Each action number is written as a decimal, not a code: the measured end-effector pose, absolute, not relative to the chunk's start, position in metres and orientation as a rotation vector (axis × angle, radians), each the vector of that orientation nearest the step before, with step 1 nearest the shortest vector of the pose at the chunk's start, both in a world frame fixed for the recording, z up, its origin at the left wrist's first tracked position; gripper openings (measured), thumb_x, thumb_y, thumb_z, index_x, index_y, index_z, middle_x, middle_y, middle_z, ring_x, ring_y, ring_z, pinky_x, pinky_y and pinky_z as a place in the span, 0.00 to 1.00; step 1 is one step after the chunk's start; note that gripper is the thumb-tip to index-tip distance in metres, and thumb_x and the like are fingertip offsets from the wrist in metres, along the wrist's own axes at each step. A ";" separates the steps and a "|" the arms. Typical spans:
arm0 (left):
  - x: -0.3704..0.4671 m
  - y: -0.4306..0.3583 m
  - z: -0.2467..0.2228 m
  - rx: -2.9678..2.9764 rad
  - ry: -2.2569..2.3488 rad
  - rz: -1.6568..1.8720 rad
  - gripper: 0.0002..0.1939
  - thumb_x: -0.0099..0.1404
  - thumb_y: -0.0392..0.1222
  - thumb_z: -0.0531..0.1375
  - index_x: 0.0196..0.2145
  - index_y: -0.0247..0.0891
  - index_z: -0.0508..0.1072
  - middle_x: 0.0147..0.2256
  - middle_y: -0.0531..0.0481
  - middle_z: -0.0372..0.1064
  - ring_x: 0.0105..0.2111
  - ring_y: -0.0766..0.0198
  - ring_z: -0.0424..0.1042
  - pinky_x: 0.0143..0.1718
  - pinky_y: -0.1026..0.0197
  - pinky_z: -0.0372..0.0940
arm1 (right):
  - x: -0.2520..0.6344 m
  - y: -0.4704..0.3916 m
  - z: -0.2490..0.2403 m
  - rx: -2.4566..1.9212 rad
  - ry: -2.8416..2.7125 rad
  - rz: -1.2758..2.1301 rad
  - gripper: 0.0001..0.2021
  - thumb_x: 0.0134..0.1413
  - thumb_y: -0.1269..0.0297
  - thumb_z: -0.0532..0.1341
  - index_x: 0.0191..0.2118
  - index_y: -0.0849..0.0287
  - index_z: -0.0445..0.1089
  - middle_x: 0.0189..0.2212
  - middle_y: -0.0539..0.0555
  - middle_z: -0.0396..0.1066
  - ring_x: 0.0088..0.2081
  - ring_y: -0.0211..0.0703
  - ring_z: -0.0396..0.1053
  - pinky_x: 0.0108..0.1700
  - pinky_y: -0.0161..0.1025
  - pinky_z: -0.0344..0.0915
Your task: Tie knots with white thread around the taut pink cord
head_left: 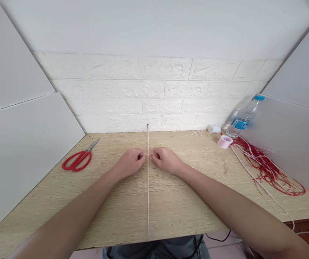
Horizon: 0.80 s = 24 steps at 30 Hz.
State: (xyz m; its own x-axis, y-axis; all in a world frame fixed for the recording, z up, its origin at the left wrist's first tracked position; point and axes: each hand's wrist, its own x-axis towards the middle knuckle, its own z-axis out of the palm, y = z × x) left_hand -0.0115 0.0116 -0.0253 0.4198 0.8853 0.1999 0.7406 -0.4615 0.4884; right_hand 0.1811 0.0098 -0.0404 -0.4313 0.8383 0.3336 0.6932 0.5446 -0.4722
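A pale pink cord (148,194) runs taut from a small dark point on the wall down to the table's front edge. Its far stretch (148,138) looks thicker and knotted or braided. My left hand (133,160) and my right hand (165,159) face each other on either side of the cord, both closed in a pinch. A thin thread (149,154) crosses the cord between them, with an end in each hand's fingers. Red-handled scissors (80,158) lie to the left of my left hand, blades pointing away from me.
At the back right stand a water bottle (242,120), a white spool (214,129) and a pink thread spool (225,141). A tangle of red cords (271,169) and braided pink cord (251,174) lies on the right. White panels (33,151) flank the wooden table (116,216).
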 end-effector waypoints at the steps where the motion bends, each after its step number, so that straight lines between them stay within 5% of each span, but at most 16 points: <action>1: -0.012 0.012 -0.025 2.354 1.399 0.623 0.14 0.61 0.43 0.50 0.20 0.38 0.53 0.19 0.56 0.55 0.22 0.67 0.56 0.25 0.62 0.49 | 0.181 0.010 -0.040 -1.228 -2.254 0.358 0.12 0.56 0.68 0.52 0.22 0.59 0.54 0.18 0.47 0.58 0.22 0.33 0.52 0.26 0.34 0.45; 14: -0.009 0.012 -0.024 2.319 1.453 0.617 0.14 0.60 0.43 0.50 0.19 0.39 0.51 0.19 0.56 0.53 0.21 0.67 0.54 0.24 0.62 0.48 | 0.181 0.011 -0.039 -1.256 -2.216 0.429 0.12 0.53 0.70 0.53 0.20 0.59 0.55 0.17 0.47 0.57 0.21 0.34 0.52 0.25 0.34 0.45; 24: -0.012 0.007 -0.015 2.257 1.446 0.714 0.19 0.59 0.48 0.54 0.17 0.37 0.56 0.24 0.53 0.61 0.25 0.66 0.60 0.29 0.61 0.55 | 0.190 0.017 -0.042 -1.240 -2.152 0.433 0.18 0.58 0.60 0.54 0.19 0.59 0.56 0.19 0.48 0.57 0.25 0.36 0.56 0.29 0.34 0.51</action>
State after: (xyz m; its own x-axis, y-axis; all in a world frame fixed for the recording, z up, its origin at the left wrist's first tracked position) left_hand -0.0123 0.0067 -0.0153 0.3464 0.9125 0.2174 0.7275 -0.4076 0.5519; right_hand 0.1902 0.0173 -0.0415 -0.3750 0.8612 0.3430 0.6617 0.5078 -0.5516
